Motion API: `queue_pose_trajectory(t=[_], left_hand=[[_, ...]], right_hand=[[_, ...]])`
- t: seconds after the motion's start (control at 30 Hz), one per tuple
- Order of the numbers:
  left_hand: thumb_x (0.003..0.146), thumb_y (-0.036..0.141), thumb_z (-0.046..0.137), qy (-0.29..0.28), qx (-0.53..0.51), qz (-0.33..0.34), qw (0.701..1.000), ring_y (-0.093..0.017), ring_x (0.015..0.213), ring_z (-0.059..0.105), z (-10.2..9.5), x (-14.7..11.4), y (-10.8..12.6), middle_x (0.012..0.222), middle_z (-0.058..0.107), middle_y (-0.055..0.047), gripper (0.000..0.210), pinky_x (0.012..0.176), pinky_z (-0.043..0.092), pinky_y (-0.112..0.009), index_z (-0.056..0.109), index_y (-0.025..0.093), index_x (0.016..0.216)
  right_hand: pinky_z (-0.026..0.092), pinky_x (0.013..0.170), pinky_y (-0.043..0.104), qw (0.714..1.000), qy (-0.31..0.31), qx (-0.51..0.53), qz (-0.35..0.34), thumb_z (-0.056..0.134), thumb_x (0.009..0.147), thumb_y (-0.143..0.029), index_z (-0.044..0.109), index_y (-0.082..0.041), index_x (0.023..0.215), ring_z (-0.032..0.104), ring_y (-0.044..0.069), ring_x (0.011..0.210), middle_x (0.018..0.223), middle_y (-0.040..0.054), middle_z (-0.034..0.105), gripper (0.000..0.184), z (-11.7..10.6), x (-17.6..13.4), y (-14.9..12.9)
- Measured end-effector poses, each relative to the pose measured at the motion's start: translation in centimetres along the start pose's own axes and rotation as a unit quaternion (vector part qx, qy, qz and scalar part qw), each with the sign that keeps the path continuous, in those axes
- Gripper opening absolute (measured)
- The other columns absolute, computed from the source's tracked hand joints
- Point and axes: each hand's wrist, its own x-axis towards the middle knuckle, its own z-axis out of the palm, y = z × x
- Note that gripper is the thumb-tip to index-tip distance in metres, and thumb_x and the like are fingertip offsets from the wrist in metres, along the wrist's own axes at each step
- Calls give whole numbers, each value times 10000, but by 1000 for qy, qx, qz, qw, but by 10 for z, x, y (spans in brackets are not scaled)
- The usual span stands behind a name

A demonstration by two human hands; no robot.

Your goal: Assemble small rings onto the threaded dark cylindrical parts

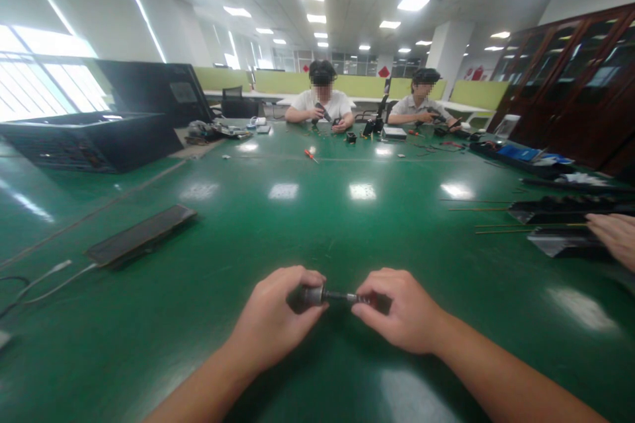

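Observation:
My left hand [270, 310] pinches a small grey cylinder [314, 295] between thumb and fingers. From it a thin dark rod [338, 296] runs sideways to my right hand [404, 309]. The right thumb and fingertips close around the rod's silver-ended far part, where something dark and reddish partly shows inside the grip. Whether cylinder and rod are one piece or two I cannot tell. Both hands are low over the green table [258, 231], near its front.
A long dark flat bar [141, 234] with a white cable lies left. Behind it stands an open black computer case [89, 142]. An orange screwdriver [311, 156] lies farther back. Black channel-shaped parts [560, 241] and another person's hand [615, 238] are at right. Two people sit opposite.

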Motion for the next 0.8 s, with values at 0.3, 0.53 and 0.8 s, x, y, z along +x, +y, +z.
queue_pose_trajectory(t=[0.3,0.53,0.8], left_hand=[[791,191,756,5,-6,3,1000,-171,925,721,-1,0,-2,994,751,19,204,843,555,-313,653,255,954],[834,275,750,7,40,14,999,-180,963,692,-12,7,-6,1055,753,2,428,881,551,-318,645,299,1248],[872,551,635,71,60,-146,985,-226,895,720,-52,8,-37,1026,761,-55,420,804,582,-345,675,235,1145]], right_hand=[[413,679,289,1000,3,-2,-4,641,893,-286,686,-187,796,609,156,663,709,9,681,145,-1,0,-1],[432,706,295,1000,-4,0,2,640,918,-297,707,-192,829,625,160,689,745,12,705,153,-1,0,-1],[426,701,281,1000,-25,11,11,528,1008,-341,690,-184,803,623,157,723,756,22,697,305,-2,1,1]])
